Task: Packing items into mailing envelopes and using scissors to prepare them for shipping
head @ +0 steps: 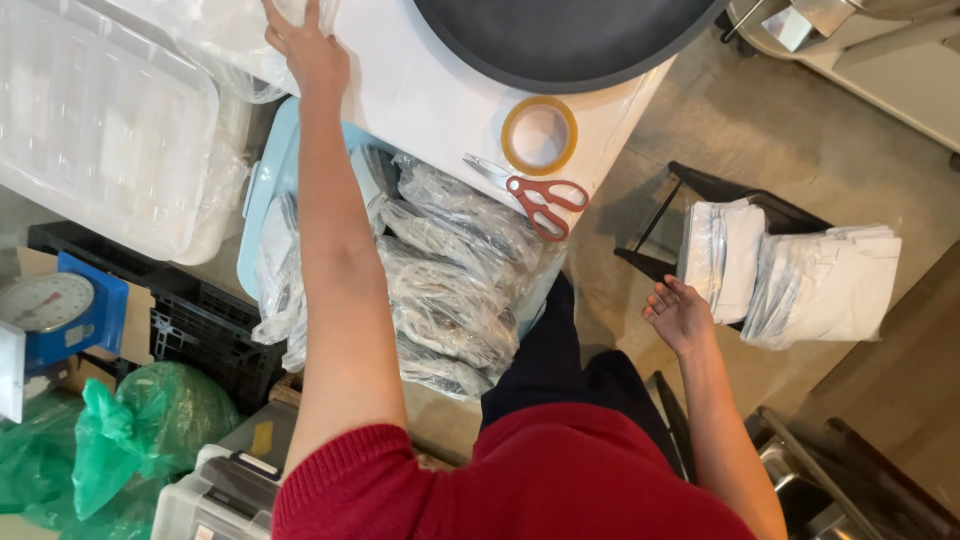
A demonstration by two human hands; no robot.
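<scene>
Arms stretched in two directions, that's the picture right now. Up at eleven o'clock the left hand [310, 48] is planted on a heap of clear plastic bags [215, 35] at the far edge of the white table [440, 95], fingers spread flat over the film as if pinning or gathering it; whether anything is actually pinched I can't tell, the fingertips run out of view. Down at four o'clock the right hand [680, 315] hangs loose, fingers gently curled and holding nothing, fingertips just touching the nearest stack of folded white cloth [722, 258], which sits with a second stack [830, 285] on a small black stool [700, 190], low and within easy reach of the seat. On the table, red-handled scissors [540, 200] and a roll of clear tape [540, 135] lie side by side near the corner, handy for either hand, just below the rim of a big dark round pan [560, 40]. Beneath the table at centre, a pale blue bin [265, 190] is packed with bagged items [450, 270], sealed packs heaped together. Over at nine o'clock sits a clear lidded tub [100, 130], with a blue weighing scale [55, 310] below it and green plastic bags [130, 430] at seven o'clock.
</scene>
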